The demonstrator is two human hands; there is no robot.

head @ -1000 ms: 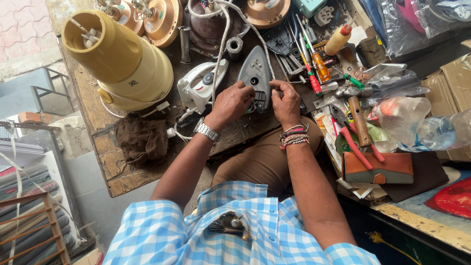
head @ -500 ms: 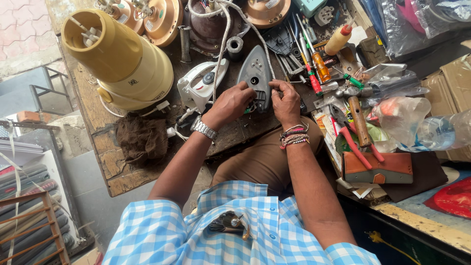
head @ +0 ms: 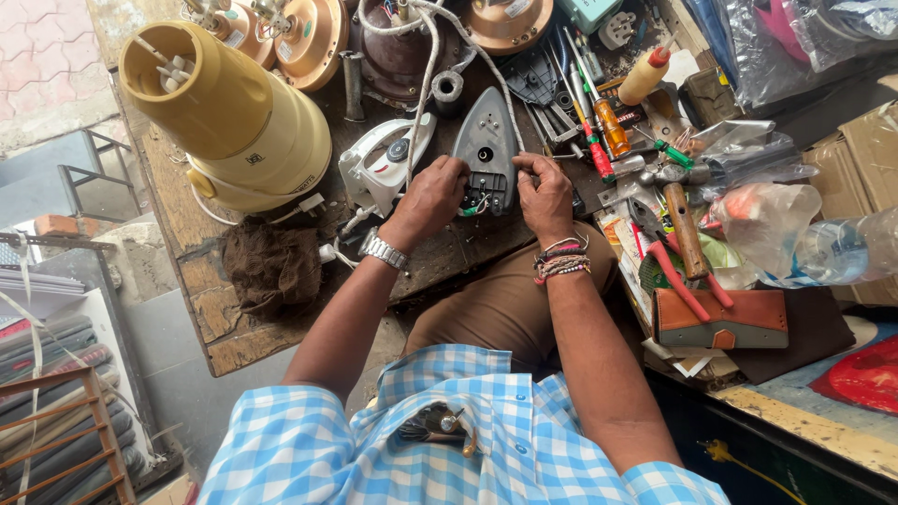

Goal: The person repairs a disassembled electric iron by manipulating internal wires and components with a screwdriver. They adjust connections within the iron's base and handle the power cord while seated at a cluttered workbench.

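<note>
Head view: the grey iron soleplate (head: 488, 150) lies flat on the wooden desk (head: 201, 281), at 12 o'clock from the person's lap, just beside the white iron housing (head: 383, 168) at its 9 o'clock. Its long axis runs 12 to 6, with the pointed tip at 12 and the broad heel toward the person. The left hand (head: 432, 196) pinches the heel's left corner; its grip is narrow, closed on the plate's edge. The right hand (head: 544, 192) works at the heel's right side, fingertips curled close on what appears to be the small wiring there, though the exact contact is hidden.

The plate looks like cast metal: heavy, stiff, smooth-faced and likely slippery. The rim near the heel gives the surest hold; the thin wires look fragile. A white cord (head: 423, 75) trails toward 11 o'clock. Screwdrivers (head: 599, 131) lie near, at 2 o'clock.
</note>
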